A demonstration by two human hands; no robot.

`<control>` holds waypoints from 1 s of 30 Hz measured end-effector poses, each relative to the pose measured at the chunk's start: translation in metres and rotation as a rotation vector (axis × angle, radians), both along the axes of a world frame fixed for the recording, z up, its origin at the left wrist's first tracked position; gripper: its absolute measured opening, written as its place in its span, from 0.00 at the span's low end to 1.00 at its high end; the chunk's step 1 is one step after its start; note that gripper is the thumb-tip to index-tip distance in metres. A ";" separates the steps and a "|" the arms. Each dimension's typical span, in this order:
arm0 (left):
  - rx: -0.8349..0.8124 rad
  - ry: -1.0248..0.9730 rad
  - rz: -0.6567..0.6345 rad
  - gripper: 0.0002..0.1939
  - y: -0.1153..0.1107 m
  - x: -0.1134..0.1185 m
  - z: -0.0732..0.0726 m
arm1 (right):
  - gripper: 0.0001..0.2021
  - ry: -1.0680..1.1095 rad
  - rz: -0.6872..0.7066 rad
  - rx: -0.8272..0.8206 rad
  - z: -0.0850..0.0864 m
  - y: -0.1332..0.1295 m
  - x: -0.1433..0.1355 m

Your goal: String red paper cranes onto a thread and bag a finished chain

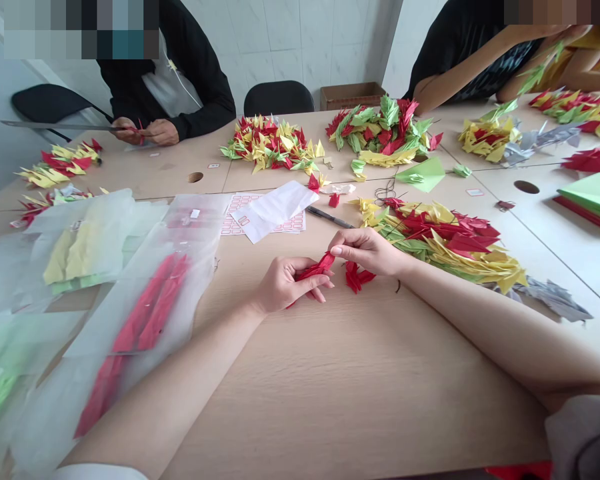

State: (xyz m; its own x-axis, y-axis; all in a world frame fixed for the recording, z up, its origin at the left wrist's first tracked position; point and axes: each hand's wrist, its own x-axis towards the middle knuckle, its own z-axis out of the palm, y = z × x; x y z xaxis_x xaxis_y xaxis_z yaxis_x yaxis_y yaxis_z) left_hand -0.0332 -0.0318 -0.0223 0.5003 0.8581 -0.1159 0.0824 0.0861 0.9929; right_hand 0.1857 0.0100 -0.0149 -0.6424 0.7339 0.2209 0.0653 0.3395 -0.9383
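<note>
My left hand [293,283] is closed around a small bundle of red folded paper cranes [318,267], held just above the table. The thumb and fingertips of my right hand [365,250] pinch the far end of the same bundle. Another small red cluster of folded paper [356,277] lies on the table just below my right hand. Beyond my right wrist rests a larger heap of red, yellow and green folded paper [450,237], with grey pieces [555,297] at its near end.
Clear plastic bags [145,307] with folded paper inside cover the left side. Label sheets [280,223] and a black pen [330,217] lie ahead. More paper heaps [273,143] stand farther back. Two people sit opposite; one holds a long thin blade-like strip [60,125]. Coloured paper sheets [593,197] are stacked right.
</note>
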 end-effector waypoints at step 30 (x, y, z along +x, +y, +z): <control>-0.261 -0.138 0.005 0.22 0.004 0.007 -0.006 | 0.21 -0.178 -0.338 0.069 0.002 -0.021 -0.019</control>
State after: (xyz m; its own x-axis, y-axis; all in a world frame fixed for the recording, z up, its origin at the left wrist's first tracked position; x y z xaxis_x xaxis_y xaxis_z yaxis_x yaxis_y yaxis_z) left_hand -0.0260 -0.0282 -0.0279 0.5221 0.8110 -0.2641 -0.0532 0.3401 0.9389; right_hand 0.1671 -0.0107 -0.0128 -0.3997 0.8979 0.1843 0.3437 0.3332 -0.8780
